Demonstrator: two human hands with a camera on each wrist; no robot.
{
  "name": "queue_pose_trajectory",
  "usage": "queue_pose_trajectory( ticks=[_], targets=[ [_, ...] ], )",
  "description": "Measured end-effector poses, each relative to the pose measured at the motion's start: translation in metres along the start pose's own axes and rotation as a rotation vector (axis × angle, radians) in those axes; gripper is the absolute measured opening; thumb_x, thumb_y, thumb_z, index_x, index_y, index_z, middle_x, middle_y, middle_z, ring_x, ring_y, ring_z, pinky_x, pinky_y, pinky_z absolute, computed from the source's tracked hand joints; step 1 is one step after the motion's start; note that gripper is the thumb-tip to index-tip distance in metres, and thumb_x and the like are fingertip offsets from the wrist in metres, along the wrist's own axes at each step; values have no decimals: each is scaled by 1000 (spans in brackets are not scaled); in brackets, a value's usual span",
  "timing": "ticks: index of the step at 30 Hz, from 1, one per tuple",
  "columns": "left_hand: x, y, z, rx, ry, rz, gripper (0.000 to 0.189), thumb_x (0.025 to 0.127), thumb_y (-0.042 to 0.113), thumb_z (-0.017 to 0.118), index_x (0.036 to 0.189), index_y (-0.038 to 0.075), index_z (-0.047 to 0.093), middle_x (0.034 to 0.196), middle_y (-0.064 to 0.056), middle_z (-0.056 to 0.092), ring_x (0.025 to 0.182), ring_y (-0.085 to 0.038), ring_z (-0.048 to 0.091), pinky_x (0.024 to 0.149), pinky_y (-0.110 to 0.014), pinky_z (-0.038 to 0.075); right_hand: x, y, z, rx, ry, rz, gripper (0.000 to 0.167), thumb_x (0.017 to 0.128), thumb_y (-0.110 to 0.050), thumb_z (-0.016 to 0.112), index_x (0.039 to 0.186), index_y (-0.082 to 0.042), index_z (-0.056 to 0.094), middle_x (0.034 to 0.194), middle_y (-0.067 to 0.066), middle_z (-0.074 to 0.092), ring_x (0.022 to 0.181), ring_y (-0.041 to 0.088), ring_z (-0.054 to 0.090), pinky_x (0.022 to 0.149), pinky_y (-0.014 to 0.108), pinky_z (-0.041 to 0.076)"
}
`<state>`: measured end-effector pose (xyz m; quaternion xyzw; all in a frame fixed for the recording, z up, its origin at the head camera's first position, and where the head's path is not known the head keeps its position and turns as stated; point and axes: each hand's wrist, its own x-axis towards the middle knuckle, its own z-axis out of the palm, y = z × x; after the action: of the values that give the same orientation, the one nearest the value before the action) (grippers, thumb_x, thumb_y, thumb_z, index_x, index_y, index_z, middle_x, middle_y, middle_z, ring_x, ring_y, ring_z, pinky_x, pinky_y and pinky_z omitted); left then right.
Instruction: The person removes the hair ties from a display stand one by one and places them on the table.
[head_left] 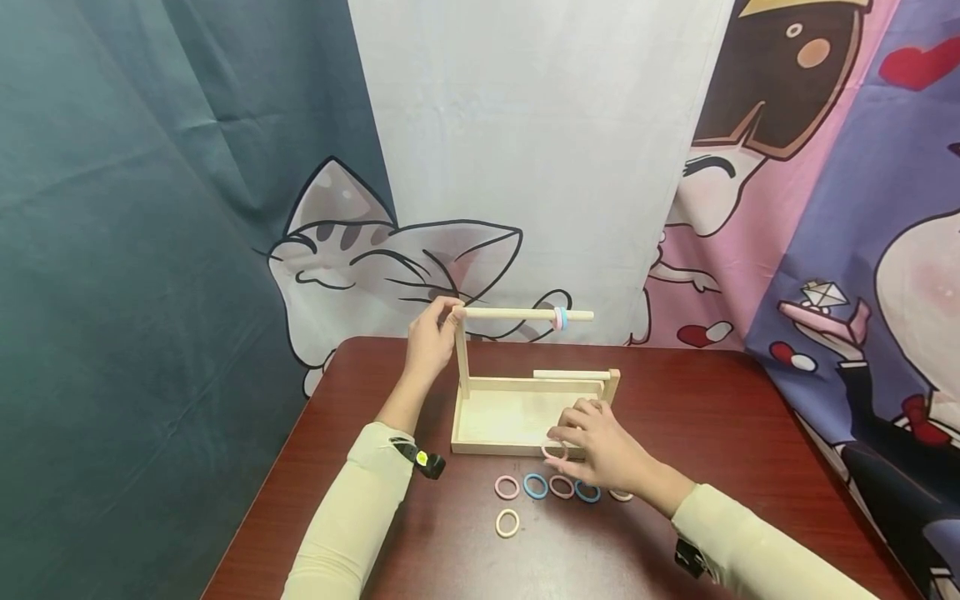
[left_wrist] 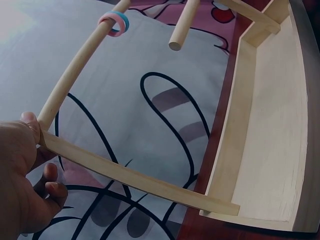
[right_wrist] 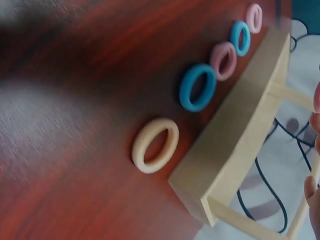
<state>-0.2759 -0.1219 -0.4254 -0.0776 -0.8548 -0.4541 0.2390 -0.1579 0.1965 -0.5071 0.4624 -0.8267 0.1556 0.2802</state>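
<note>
My left hand grips the top corner of a pale wooden stand, where the upright post meets the long upper dowel. A pink ring and a blue ring hang side by side on that dowel, toward its free end. Over the front edge of the stand's tray base, my right hand pinches another pink ring between thumb and fingers. This held ring does not show in the right wrist view.
In front of the base lies a row of loose rings: pink, blue, pink, blue and cream. Nearer the front is another cream ring. A shorter, lower dowel juts leftward from the right post.
</note>
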Motion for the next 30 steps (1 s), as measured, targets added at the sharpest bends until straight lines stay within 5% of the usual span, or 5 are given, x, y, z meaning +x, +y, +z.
queue_pose_trajectory(
  ticks=[11,21,30],
  targets=[
    [0,-1,-1,-1,-10,-16,29,104,43,71,124,22,76,105,-7,79,78,-22,60,77,-42,52,-8,-29,17,-2,-192,-13,31,84,-43,96,103,-23,83,89,-14,58,90,7,47,83,40,44],
    [0,-4,1,15,-13,-11,30,105,43,71,124,22,76,107,-7,80,79,-24,64,78,-45,54,-16,-45,27,0,-385,-45,34,90,-51,89,114,-28,80,104,-12,65,99,10,49,83,35,40],
    [1,-3,-1,28,-17,-13,31,105,46,69,125,23,76,109,-7,81,76,-24,64,77,-44,52,-18,-53,35,-37,-436,-92,34,90,-57,86,113,-33,80,104,-14,65,97,8,45,83,32,36]
  ],
)
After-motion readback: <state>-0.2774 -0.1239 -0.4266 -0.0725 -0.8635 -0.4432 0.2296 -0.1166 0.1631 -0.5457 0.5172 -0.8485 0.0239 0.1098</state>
